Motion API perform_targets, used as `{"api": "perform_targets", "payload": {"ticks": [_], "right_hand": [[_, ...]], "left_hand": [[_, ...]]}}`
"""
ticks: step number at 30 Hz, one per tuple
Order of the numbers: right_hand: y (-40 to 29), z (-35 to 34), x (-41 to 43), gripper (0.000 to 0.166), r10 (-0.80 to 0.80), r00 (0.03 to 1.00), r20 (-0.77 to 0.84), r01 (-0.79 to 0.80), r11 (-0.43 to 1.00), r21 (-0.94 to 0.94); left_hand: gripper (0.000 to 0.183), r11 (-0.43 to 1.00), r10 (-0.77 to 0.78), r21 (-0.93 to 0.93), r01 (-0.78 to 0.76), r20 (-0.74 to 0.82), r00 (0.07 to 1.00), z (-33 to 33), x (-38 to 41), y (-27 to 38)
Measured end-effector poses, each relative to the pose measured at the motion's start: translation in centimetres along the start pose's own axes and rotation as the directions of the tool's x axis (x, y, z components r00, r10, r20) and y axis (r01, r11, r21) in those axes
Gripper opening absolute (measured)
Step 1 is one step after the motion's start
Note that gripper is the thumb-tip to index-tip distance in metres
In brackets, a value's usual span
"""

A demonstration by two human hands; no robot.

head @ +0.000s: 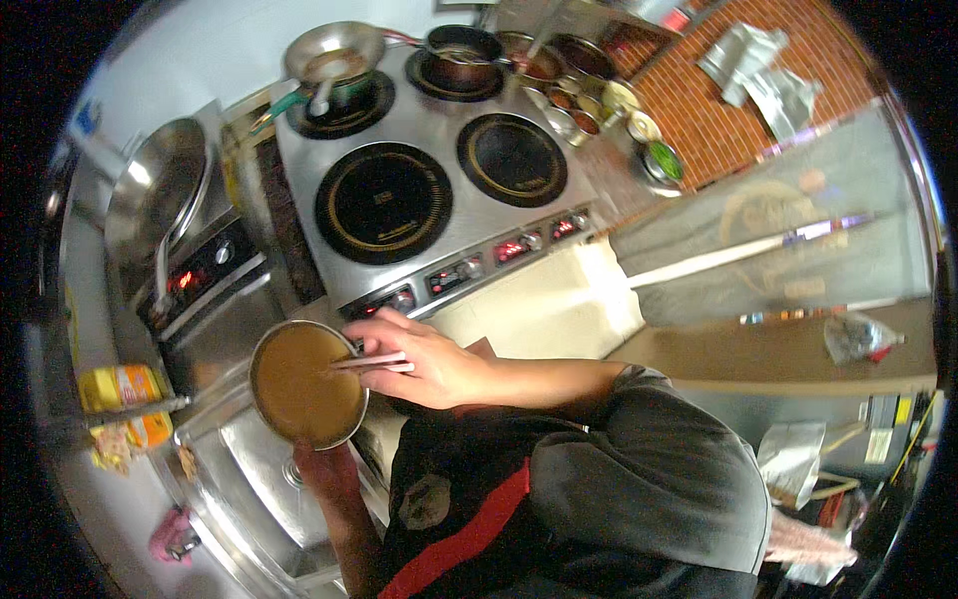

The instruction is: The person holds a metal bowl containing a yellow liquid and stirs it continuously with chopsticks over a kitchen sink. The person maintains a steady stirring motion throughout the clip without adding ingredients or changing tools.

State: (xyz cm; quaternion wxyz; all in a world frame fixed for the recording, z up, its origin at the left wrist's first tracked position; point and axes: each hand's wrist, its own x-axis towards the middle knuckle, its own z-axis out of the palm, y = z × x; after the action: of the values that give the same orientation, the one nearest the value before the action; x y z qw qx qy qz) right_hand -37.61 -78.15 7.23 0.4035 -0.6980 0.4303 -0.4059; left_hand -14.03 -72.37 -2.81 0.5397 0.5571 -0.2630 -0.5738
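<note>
A round metal-rimmed bowl or pot of brown liquid [305,385] is held over the edge of a steel sink. My left hand [325,468] grips it from below and the side, with the fingers mostly hidden. At the rim on the other side is my right hand [423,363], closed round a pair of thin sticks or a slim utensil [374,362] whose tip reaches the liquid. Whether my right fingers also touch the rim, I cannot tell.
Beyond my right hand is a four-plate cooktop [449,142] bearing a steel pan [333,52] and a dark pot [464,49]. A large wok [161,180] stands left, above the steel sink basin [254,464]. Small bowls, one with chopped greens [664,159], line the counter.
</note>
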Motion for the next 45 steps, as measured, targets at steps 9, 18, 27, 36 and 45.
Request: {"api": "perform_targets", "payload": {"ticks": [9,18,27,36,45], "right_hand": [[-1.1,-9.7,-8.0,0.016,-0.310,0.935,-0.174,0.209,0.875,-0.436],[-3.1,-27.1,-18.4,0.010,0.212,0.921,-0.327,-0.271,0.951,-0.148],[3.5,-34.2,-27.1,0.014,0.497,0.707,-0.502,-0.303,0.855,0.420],[0.8,-39.8,-30.0,0.021,0.352,0.677,-0.647,-0.279,0.935,0.217],[0.4,-36.2,-26.1,0.010,0.193,0.940,-0.281,-0.249,0.952,-0.178]], "left_hand": [[0.041,0.831,-0.055,-0.420,0.366,0.591,0.805,11.3,-2.8,-2.6],[0.060,0.991,0.009,0.097,-0.090,0.629,0.777,25.6,-8.8,-6.5],[0.052,0.869,-0.246,-0.157,0.469,0.685,0.686,37.6,-13.0,-13.2],[0.051,0.811,-0.325,-0.099,0.576,0.743,0.585,43.0,-14.6,-14.4],[0.059,0.838,-0.220,-0.215,0.502,0.708,0.671,39.9,-14.8,-13.0]]}}
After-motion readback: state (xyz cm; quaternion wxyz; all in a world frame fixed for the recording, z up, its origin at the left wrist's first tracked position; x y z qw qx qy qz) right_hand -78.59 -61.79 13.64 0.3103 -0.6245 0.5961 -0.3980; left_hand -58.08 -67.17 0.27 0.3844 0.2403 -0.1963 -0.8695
